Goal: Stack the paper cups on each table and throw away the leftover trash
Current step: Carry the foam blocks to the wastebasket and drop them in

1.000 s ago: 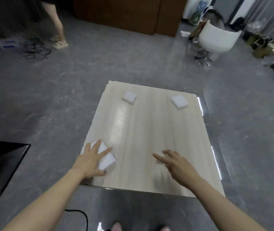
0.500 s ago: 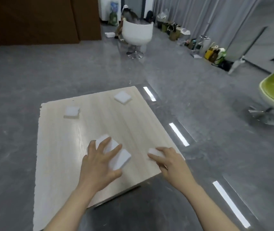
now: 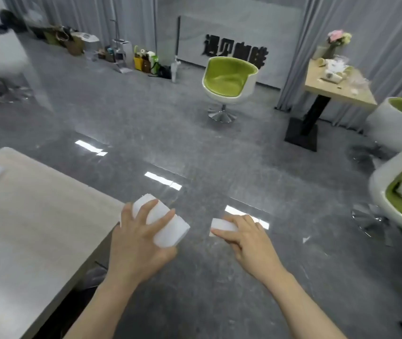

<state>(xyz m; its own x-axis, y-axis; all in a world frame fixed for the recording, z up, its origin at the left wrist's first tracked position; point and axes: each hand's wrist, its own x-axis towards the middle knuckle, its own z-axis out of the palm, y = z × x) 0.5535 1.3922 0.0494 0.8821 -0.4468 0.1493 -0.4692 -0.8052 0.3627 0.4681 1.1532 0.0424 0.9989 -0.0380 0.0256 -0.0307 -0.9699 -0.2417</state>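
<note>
White foam blocks occupy both hands at lower centre. Left hand (image 3: pixel 138 243) grips a large block (image 3: pixel 168 227) just off the wooden table (image 3: pixel 36 231) edge; right hand (image 3: pixel 249 237) closes on a smaller block (image 3: pixel 222 223). Littered far table (image 3: pixel 337 88) stands upper right.

White foam blocks (image 3: pixel 163 223) in left grasp, smaller white piece (image 3: pixel 222 225) in right
</note>
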